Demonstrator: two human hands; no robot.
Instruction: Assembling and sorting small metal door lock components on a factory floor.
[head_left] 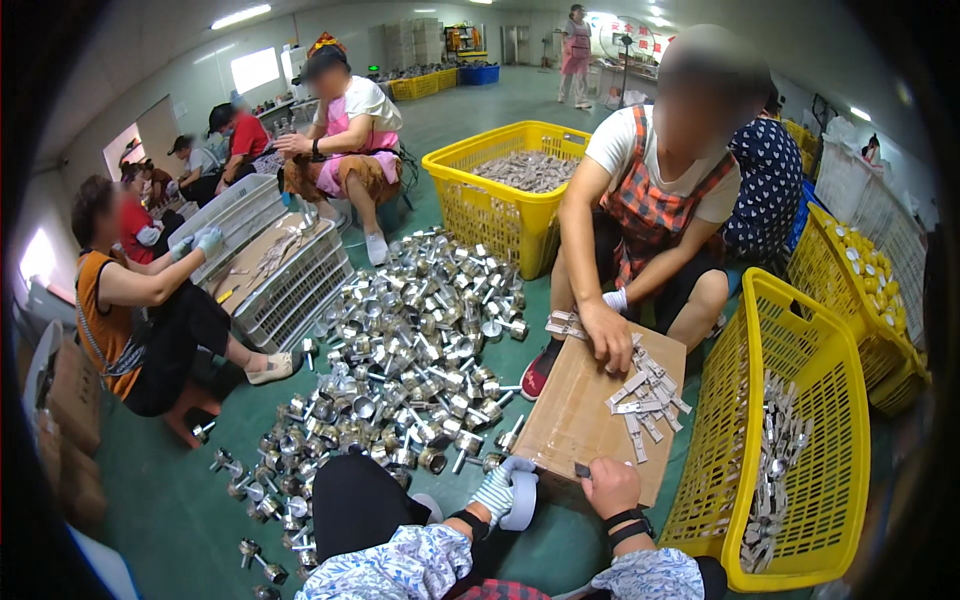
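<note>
Hundreds of shiny metal parts (pixel 410 340) are heaped on the green floor (pixel 170 510) left of center, spilling almost to the wearer's knees, so there's basically no foot room on that side. Far left a seated person in orange works over grey crates (pixel 265 250), and another in pink sits on the far side of the heap. The left hand (pixel 497 488), in a striped glove, is clenched around a tape roll (pixel 521 500) at the near left corner of the cardboard box (pixel 580 410). The right hand (pixel 610 487) is bare and pinching a small dark thing, maybe the tape end, against the box's near edge; it's too small to tell for sure. A co-worker's hand (pixel 607 335) presses on the far end of the box, next to flat metal pieces (pixel 645 395) piled loose near its right edge. My worry: if the box gets tugged or tipped while taping, those pieces could slide off the right side into the gap by the yellow basket (pixel 790 440), and the roll could knock parts lying just beside the corner. Open room is thin, really just a strip of floor near the knees; the basket wall hems in the right, and another full yellow bin (pixel 505 190) sits farther back.
</note>
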